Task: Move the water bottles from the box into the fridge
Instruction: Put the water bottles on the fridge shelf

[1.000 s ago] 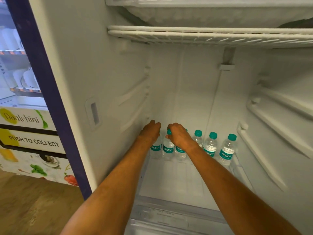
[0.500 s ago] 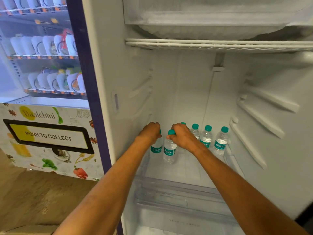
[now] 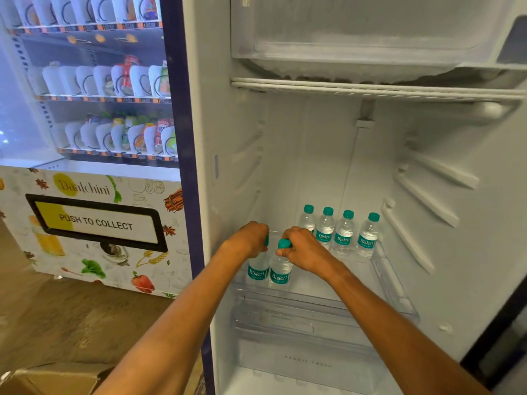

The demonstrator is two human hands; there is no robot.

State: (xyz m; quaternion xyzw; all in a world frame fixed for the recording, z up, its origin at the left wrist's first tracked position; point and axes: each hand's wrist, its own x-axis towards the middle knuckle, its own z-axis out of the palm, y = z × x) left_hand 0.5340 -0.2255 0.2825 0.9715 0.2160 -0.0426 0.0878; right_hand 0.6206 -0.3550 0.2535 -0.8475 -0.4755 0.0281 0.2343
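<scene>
1. The left hand [image 3: 251, 240] is closed over the cap of one water bottle [image 3: 257, 270], and the right hand [image 3: 305, 248] is closed around the green cap of a second bottle [image 3: 281, 270]. Both grips hold the bottles by the top only, upright, at the front left of the glass shelf [image 3: 356, 269] inside the fridge [image 3: 328, 172].

2. Whether either base touches the shelf yet I cannot tell — letting go too early would drop a bottle and it could topple.

3. The two held bottles touch side by side; a tilt in one as the grip loosens would likely knock the other over.

4. Four more bottles [image 3: 339, 232] stand in a row at about 2 o'clock from the hands, near the right wrist. Pulling the right arm back carelessly could sweep the nearest one down.

5. The held pair sits close to the shelf's front edge — a bottle that falls forward could roll off onto the drawer cover [image 3: 299, 317] below.

6. The cardboard box [image 3: 54, 377] lies at 7 o'clock, at the picture's lower left corner; its contents are hidden.
</scene>
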